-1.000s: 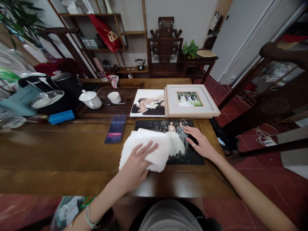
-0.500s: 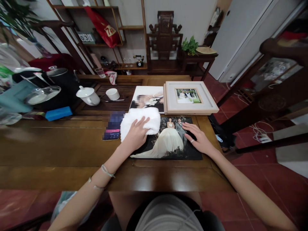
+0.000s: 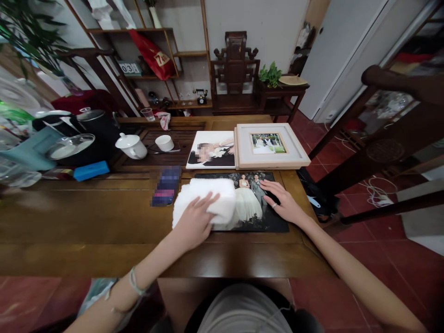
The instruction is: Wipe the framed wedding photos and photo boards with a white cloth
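Note:
A folded white towel (image 3: 208,196) lies over the left part of a dark wedding photo panel (image 3: 274,217), hiding much of it. My left hand (image 3: 196,217) has the towel under its palm and fingers, pressed down against the panel. On the panel's right side, a couple in wedding clothes still shows. My right hand (image 3: 282,203), with a ring on one finger, rests open there, fingers spread over the panel's right edge.
Behind the panel lie a white-edged photo board (image 3: 225,159) and a pale wooden picture frame (image 3: 298,157). A phone (image 3: 166,187) lies left of the towel. Further left are a blue block (image 3: 90,171), a lidded white cup (image 3: 132,147) and a small white cup (image 3: 164,143).
My left hand has slid the towel down toward me across the panel, uncovering the photo board's lower edge. The right hand stays on the panel's edge. The camera view has tilted slightly.

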The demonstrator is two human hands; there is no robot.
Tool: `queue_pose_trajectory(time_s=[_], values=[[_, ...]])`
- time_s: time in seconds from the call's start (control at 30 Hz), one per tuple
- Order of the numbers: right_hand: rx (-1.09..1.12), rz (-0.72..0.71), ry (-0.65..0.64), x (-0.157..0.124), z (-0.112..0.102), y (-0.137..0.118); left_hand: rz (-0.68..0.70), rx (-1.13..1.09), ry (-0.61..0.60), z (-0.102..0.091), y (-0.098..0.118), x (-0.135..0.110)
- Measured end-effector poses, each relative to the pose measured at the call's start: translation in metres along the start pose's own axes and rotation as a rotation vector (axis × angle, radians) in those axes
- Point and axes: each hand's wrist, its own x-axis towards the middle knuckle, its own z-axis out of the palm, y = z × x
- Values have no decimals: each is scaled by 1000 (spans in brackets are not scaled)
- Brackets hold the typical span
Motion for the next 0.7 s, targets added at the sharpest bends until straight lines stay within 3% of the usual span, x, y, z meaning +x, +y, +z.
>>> queue_pose_trajectory(time_s=[0.13,0.23,0.3,0.4,0.57,0.63,0.7], values=[[-5,4,3,-1,0,1,-64,82,76,4,-29,31],[-8,0,0,-1,0,1,-85,124,90,7,-33,40],[-10,-4,-3,-1,0,1,-76,121,78,7,-24,35],[-22,-4,-9,-1,0,1,-40,69,22,7,6,13],[-36,5,-15,0,-1,-1,150,-18,-77,5,56,-26],[-31,0,-12,-1,-1,0,166,-44,-95,2,57,-26],[-27,-2,-12,-1,-1,0,108,-54,-90,0,43,-13]])
